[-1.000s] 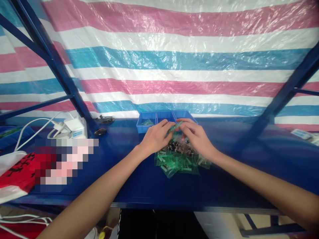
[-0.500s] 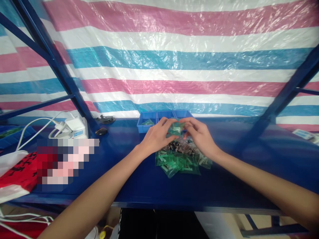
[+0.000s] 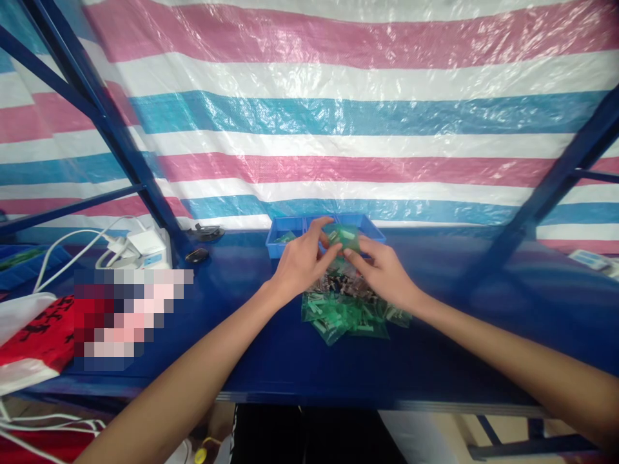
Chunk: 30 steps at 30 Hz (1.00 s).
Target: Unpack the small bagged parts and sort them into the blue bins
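Observation:
A small green plastic bag (image 3: 344,237) with pale parts inside is held up between my two hands. My left hand (image 3: 305,258) pinches its left side with thumb and fingers. On the opposite side, my right hand (image 3: 380,265) grips the bag's lower right edge, the thumb in front. Beneath both hands lies a pile of similar green bags (image 3: 338,316) on the blue tabletop, with small dark and brownish parts (image 3: 345,283) heaped behind them. Just beyond my hands stands a blue divided tray (image 3: 285,248); a green bag (image 3: 286,238) lies in its left compartment, and my fingers partly cover the middle one.
To the left, a white power strip (image 3: 157,248) carries chargers and cables, near a black mouse-like object (image 3: 196,256). A red and white bag (image 3: 33,335) lies at the table's left edge. Blue frame posts (image 3: 120,148) rise at both sides before a striped sheet (image 3: 338,116).
The green bag now shows flatter and clearer between my hands. My thumbs have come closer together at its lower edge, and the right fingers have lowered slightly.

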Available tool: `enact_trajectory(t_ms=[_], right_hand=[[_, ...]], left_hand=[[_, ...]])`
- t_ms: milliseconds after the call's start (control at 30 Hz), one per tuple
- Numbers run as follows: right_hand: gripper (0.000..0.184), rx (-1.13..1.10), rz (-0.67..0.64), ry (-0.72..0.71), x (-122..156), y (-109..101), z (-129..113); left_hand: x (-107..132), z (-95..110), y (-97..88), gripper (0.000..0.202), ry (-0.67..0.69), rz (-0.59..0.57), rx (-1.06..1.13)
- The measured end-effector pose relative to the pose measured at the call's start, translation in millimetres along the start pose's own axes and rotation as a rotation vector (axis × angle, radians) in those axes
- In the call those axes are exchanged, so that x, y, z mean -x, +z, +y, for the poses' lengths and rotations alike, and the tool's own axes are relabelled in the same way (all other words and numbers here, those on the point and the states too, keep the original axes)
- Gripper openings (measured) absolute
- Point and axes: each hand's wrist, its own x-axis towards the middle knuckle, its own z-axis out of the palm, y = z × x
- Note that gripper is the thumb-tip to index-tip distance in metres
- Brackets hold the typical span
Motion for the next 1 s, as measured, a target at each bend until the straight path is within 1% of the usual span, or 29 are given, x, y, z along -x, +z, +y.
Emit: enact_trajectory(t_ms=[67,167,233,300,400,467,567,633,700,800,900,967,1000], right_hand=[[0.033,0.087,0.016,-0.074,1.4,-0.3,-2.1],[0.033,0.245,0.086,-0.212,3.4,-0.9,-1.9],[0.032,0.298,0.118,-0.256,4.1,-1.5,-0.7],[0.031,0.303,0.117,-0.242,4.1,-2.4,0.1],[0.030,0.280,0.101,-0.191,3.6,-3.4,0.0],[0.031,0.255,0.088,-0.180,3.4,-3.5,-0.5],[0.029,0.212,0.060,-0.186,3.5,-2.8,-2.4],[0.025,0.182,0.044,-0.176,3.5,-2.4,-4.5],[0.027,0.160,0.033,-0.154,3.3,-2.2,-6.0],[0.031,0.174,0.030,-0.134,2.6,-2.0,-4.3],[0.033,0.237,0.001,-0.170,2.5,-0.6,2.9],[0.033,0.286,-0.041,-0.206,3.2,1.3,8.8],[0.034,0.309,-0.064,-0.216,3.7,2.3,11.4]], left_hand=[[0.3,0.2,0.2,0.056,0.023,-0.006,0.010],[0.7,2.0,-0.4,0.045,0.120,-0.071,-0.031],[1.1,3.1,-1.0,0.041,0.163,-0.135,-0.056],[1.6,3.5,-1.6,0.048,0.163,-0.193,-0.061],[2.5,3.2,-1.5,0.059,0.142,-0.243,-0.059],[3.0,2.8,-0.5,0.056,0.135,-0.246,-0.053],[3.2,1.7,1.6,0.045,0.125,-0.197,-0.037],[2.5,0.3,2.0,0.037,0.112,-0.138,-0.022],[0.7,-2.2,0.9,0.032,0.071,-0.066,-0.006],[-3.8,-10.2,-4.5,0.033,-0.047,0.059,-0.012],[-9.2,-25.8,-13.9,0.038,-0.145,0.221,-0.076],[-11.4,-38.6,-21.2,0.040,-0.178,0.271,-0.112],[-11.8,-44.5,-24.8,0.040,-0.207,0.264,-0.135]])
